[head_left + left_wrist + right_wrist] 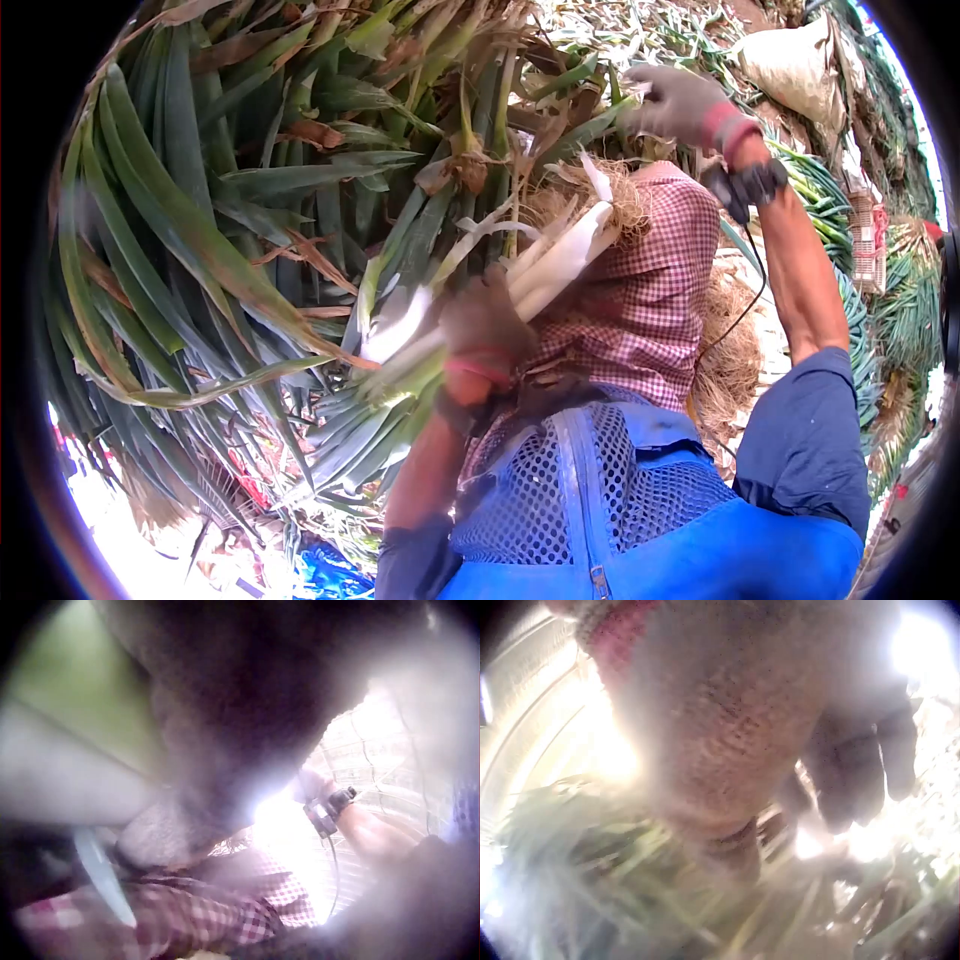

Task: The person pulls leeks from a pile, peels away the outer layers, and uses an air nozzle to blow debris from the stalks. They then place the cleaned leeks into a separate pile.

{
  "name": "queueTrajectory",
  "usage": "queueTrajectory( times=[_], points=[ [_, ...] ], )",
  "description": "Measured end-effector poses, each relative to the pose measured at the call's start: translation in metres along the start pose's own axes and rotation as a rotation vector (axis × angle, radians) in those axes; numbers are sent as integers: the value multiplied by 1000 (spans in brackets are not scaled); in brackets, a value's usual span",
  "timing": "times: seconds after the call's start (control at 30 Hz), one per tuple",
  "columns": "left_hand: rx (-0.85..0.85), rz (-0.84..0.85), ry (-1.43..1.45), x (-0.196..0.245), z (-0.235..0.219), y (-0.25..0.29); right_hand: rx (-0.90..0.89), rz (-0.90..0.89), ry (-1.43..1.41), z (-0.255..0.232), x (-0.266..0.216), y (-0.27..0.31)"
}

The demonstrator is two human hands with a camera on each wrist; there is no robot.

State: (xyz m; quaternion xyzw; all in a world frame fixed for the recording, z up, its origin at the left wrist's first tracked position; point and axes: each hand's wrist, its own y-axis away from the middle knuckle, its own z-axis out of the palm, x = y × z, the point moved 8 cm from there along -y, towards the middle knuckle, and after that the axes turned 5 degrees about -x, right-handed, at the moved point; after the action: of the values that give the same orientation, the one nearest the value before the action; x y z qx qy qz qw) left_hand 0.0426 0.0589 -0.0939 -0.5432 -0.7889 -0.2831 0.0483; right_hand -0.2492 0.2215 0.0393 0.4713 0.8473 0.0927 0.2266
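Note:
My gloved left hand (488, 318) grips a few leeks (550, 262) by their pale shafts, held across the front of my body. Their roots (628, 205) point to the upper right, and their green leaves (365, 435) spread to the lower left. In the left wrist view, a green and white shaft (82, 712) lies close against the dark glove. My gloved right hand (680, 105) is raised beyond the root ends, beside leaf tips of the big pile. In the right wrist view its fingers (851, 776) hang loosely over blurred leaves, with nothing visible between them and the thumb.
A large heap of leeks (185, 200) fills the left side. Leaf scraps (660, 30) litter the ground at the top, near a pale sack (795, 65). Further bundles (905, 300) and a crate (866, 240) stand at the right. A checked cloth (650, 290) covers my lap.

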Motion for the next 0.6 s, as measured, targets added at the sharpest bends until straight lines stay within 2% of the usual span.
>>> queueTrajectory(
  times=[0.03, 0.07, 0.1, 0.17, 0.2, 0.27, 0.33, 0.37, 0.4, 0.47, 0.5, 0.53, 0.57, 0.6],
  points=[
    [-6, 4, 3, 0, 0, -2, -167, -223, 61, 26, -23, 7],
    [-2, -1, -5, -2, 0, -2, -130, -513, 240, 55, -51, 28],
    [4, -9, -14, -3, 1, -2, -230, -437, 457, 74, -77, 52],
    [23, 3, -40, -3, 2, 0, -64, -682, 445, 112, -87, 60],
    [48, 18, -68, -3, 1, 1, -77, -674, 519, 125, -89, 51],
    [60, 22, -57, -3, 0, 6, 45, -226, 912, 115, -32, -15],
    [88, 44, -29, 2, -2, 9, 105, 253, 385, 49, 50, -57],
    [91, 42, -24, 2, -1, 12, 196, 317, 257, 23, 80, -55],
    [139, 63, -42, 5, -4, 14, 287, 377, 129, -1, 83, -46],
    [179, 81, -59, 7, -4, 17, 108, 147, 352, 21, 31, -32],
    [224, 111, -83, 10, -3, 17, -86, 41, 392, 40, -16, -20],
    [266, 141, -107, 13, -3, 18, -273, -28, 359, 74, -42, -15],
    [259, 140, -107, 14, -1, 20, -380, -39, 409, 105, -63, -6],
    [303, 181, -86, 17, -3, 23, -634, -74, 360, 136, -84, 6]
  ],
)
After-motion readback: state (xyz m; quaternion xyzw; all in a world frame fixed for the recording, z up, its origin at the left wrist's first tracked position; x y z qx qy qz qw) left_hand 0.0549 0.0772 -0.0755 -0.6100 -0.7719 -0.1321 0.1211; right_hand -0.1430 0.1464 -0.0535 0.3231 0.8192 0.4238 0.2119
